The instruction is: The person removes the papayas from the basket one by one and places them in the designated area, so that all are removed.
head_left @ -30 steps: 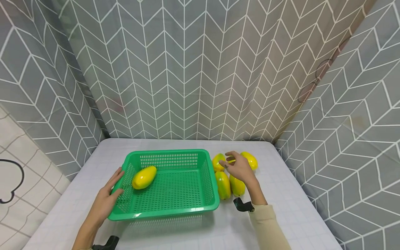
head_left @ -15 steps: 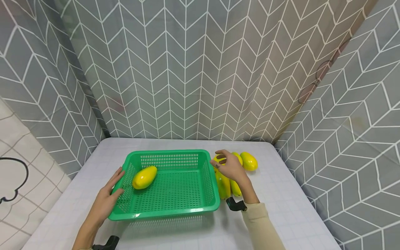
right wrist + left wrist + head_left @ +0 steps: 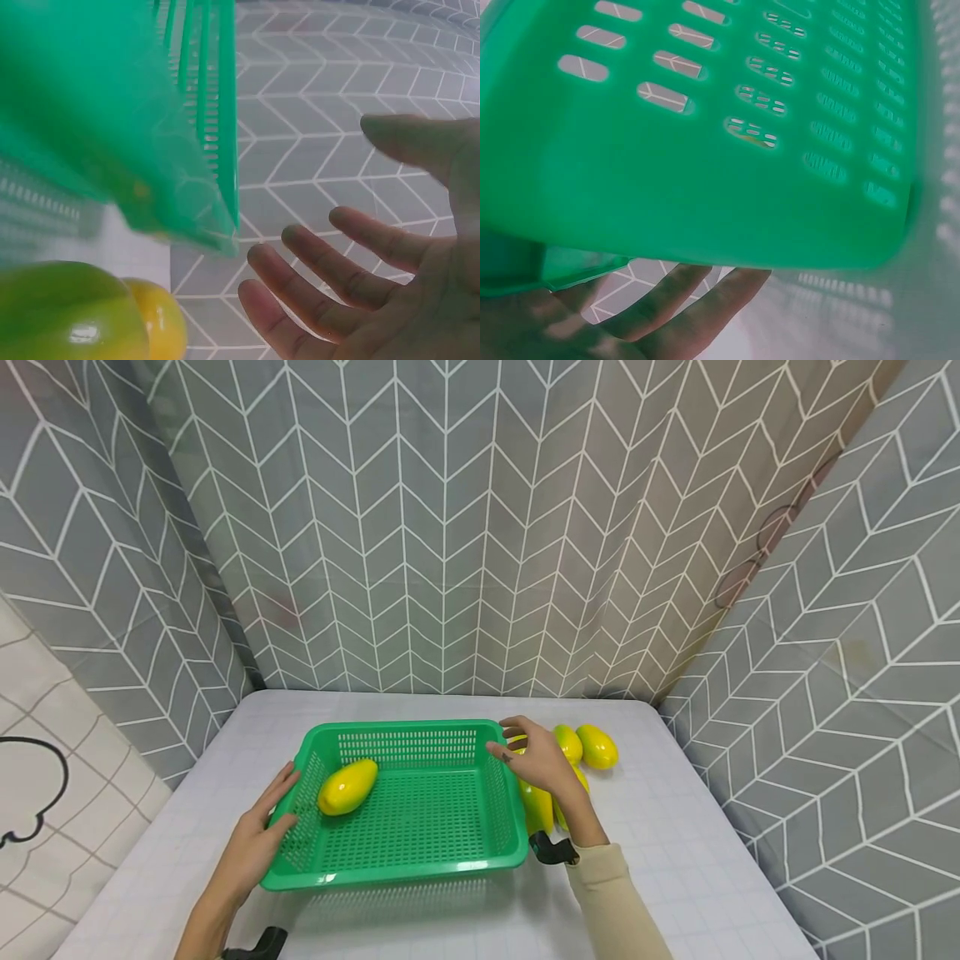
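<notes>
A green plastic basket (image 3: 408, 810) with slotted walls stands on the table, and one yellow mango (image 3: 348, 787) lies in its left part. My left hand (image 3: 251, 843) rests at the basket's left rim, fingers extended along it; in the left wrist view its fingers (image 3: 697, 319) show beside the basket wall. My right hand (image 3: 536, 756) is at the basket's far right corner, above several mangoes and partly covering them. In the right wrist view the right hand's fingers are spread, with nothing between them, and a green-yellow mango (image 3: 71, 315) lies below the basket rim.
To the right of the basket, yellow-green mangoes (image 3: 597, 747) lie grouped on the white table (image 3: 660, 860). Grey curtains (image 3: 450, 527) with white chevron lines hang behind and at both sides. A black wrist mount (image 3: 553, 848) sits on the right wrist.
My right hand has moved left, from over the mangoes to the basket's right rim, uncovering mangoes behind it. The left hand, the basket and the mango in it have stayed nearly still.
</notes>
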Motion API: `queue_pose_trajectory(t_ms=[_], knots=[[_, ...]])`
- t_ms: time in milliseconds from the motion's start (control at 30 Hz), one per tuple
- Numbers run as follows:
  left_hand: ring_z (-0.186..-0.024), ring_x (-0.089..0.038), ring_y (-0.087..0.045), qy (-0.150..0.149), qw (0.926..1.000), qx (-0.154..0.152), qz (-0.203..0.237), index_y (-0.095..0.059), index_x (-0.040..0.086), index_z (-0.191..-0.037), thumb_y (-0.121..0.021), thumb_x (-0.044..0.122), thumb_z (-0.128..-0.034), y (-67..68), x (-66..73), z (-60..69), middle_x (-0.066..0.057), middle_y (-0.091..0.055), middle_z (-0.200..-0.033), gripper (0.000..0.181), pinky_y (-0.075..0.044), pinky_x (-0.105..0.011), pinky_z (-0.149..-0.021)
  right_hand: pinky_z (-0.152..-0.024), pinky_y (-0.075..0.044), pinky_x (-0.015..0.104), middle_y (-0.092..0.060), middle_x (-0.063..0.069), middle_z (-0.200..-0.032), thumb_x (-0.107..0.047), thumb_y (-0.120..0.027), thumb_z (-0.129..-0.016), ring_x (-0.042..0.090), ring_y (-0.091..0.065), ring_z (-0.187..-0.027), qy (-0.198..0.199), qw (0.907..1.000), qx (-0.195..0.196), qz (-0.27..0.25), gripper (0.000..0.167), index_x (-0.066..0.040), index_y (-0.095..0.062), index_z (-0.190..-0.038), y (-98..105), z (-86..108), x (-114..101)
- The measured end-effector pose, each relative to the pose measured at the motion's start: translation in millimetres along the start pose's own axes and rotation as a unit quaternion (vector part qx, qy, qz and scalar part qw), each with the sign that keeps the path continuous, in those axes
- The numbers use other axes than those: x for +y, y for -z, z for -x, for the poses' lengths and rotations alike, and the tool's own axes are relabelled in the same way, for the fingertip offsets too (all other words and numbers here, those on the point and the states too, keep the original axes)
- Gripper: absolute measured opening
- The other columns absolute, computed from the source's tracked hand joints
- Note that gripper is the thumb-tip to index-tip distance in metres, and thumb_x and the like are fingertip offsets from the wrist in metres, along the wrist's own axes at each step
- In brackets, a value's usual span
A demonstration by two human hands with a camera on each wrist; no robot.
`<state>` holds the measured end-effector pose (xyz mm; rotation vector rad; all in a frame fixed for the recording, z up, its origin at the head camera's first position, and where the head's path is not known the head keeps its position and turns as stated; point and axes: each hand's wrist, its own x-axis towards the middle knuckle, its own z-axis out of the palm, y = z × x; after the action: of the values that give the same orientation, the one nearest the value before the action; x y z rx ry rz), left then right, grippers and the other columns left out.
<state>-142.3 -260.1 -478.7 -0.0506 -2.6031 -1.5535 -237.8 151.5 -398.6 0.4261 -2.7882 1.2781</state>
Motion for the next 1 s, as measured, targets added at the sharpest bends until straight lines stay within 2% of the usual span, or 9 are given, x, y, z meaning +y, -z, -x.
queue_pose_trajectory(t_ms=[267, 500, 667, 1000], knots=[[-0.166, -0.046, -0.001, 0.003, 1.0000, 0.001, 0.002, -0.024, 0.012, -0.170, -0.049, 0.010, -0.1086, 0.2, 0.0, 1.4, -0.002, -0.005, -0.181, 0.066, -0.012, -0.082, -0.124, -0.097, -0.064, 0.051, -0.067, 0.023, -0.141, -0.035, -0.073, -0.101, 0.043, -0.070, -0.124, 0.019, 0.9998, -0.002, -0.004, 0.055, -0.008, -0.059, -0.146, -1, -5.2, -8], [-0.166, -0.046, -0.002, 0.005, 1.0000, 0.003, 0.005, -0.026, 0.013, -0.169, -0.050, 0.009, -0.1073, -0.5, 1.6, 3.7, -0.003, -0.007, -0.181, 0.067, -0.013, -0.082, -0.124, -0.097, -0.063, 0.050, -0.071, 0.018, -0.135, -0.036, -0.074, -0.100, 0.038, -0.071, -0.121, 0.020, 0.9996, -0.015, -0.017, 0.053, -0.011, -0.060, -0.144, -8, -10.8, -19], [-0.166, -0.046, -0.002, 0.007, 1.0000, 0.004, 0.005, -0.026, 0.013, -0.169, -0.050, 0.009, -0.1074, -1.7, 0.7, 4.6, -0.002, -0.007, -0.181, 0.066, -0.013, -0.082, -0.124, -0.096, -0.064, 0.049, -0.071, 0.020, -0.133, -0.035, -0.073, -0.101, 0.038, -0.072, -0.118, 0.029, 0.9991, -0.025, -0.020, 0.051, -0.009, -0.061, -0.143, -16, -15.0, -21], [-0.166, -0.046, -0.003, 0.012, 0.9999, 0.002, -0.001, -0.026, 0.010, -0.169, -0.050, 0.008, -0.1082, -1.1, -0.3, 2.6, -0.005, -0.006, -0.181, 0.066, -0.016, -0.081, -0.124, -0.096, -0.064, 0.050, -0.069, 0.022, -0.138, -0.037, -0.072, -0.101, 0.040, -0.070, -0.122, 0.021, 0.9986, -0.040, -0.026, 0.055, -0.007, -0.059, -0.145, -32, -20.3, -25]])
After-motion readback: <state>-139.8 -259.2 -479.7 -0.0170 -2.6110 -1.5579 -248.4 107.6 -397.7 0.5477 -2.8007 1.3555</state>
